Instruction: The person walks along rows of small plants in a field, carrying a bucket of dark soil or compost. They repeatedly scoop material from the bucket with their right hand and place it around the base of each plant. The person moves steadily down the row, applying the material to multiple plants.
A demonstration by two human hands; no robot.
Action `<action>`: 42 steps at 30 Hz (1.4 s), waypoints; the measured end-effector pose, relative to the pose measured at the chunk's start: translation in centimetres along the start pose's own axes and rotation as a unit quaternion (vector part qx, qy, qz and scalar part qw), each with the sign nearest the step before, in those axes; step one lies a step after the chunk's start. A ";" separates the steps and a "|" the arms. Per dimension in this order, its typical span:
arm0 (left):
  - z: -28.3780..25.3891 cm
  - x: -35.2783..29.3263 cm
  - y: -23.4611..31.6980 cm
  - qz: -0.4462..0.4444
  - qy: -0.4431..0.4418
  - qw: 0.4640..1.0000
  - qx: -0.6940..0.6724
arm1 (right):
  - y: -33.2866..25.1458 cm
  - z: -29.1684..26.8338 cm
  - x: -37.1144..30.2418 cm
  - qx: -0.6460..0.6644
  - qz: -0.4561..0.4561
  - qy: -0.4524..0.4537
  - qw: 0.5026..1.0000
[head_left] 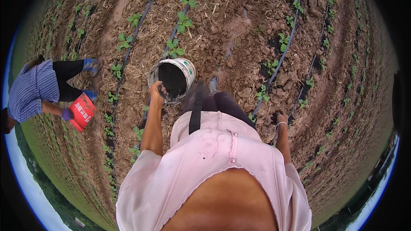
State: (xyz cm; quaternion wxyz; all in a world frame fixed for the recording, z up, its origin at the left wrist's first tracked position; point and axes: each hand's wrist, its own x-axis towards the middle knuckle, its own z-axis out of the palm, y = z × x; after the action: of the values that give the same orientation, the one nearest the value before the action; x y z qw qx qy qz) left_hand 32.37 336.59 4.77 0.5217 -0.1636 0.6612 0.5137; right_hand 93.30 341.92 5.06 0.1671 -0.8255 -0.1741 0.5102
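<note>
My left hand is closed on the near left edge of a white bucket, its fingers bent over the rim. Black, loose, soil-like material lies inside the bucket, which tilts toward me in front of my legs. On the other side, my right hand hangs low beside a dark drip line, a pale band round its wrist. Its fingers look curled and are stained dark; whether they hold anything cannot be made out.
Rows of young green plants run along black drip hoses over cloddy, straw-strewn soil. Dark patches mark the ground by some plants at right. At far left a person in a striped shirt bends over, holding a red bucket.
</note>
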 end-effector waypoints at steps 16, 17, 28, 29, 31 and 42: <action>9.9 5.4 2.4 -0.049 0.140 0.989 -0.005 | -12.7 6.3 16.6 -0.138 -0.017 -0.110 0.984; 9.6 5.2 2.6 -0.040 0.151 0.988 -0.007 | -14.5 7.6 16.9 -0.127 -0.006 -0.118 0.985; 17.9 6.7 6.2 -0.018 0.218 0.974 -0.053 | -50.5 16.3 25.1 -0.198 -0.181 -0.136 0.954; 20.8 7.5 6.9 -0.021 0.157 0.983 -0.091 | -53.1 14.4 27.9 -0.228 -0.254 -0.096 0.935; 22.7 6.5 8.7 -0.016 0.150 0.984 -0.100 | -56.2 15.9 25.5 -0.165 -0.214 -0.131 0.954; 39.3 7.3 15.5 -0.020 0.091 0.986 -0.135 | -59.3 16.0 29.9 -0.410 -0.338 -0.200 0.823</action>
State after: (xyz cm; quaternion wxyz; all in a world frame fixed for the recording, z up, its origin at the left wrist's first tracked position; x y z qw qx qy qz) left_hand 38.32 378.84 9.18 0.4425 -0.2916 0.6269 0.5711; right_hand 84.46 409.58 1.75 -0.0625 -0.5874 -0.6650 0.4569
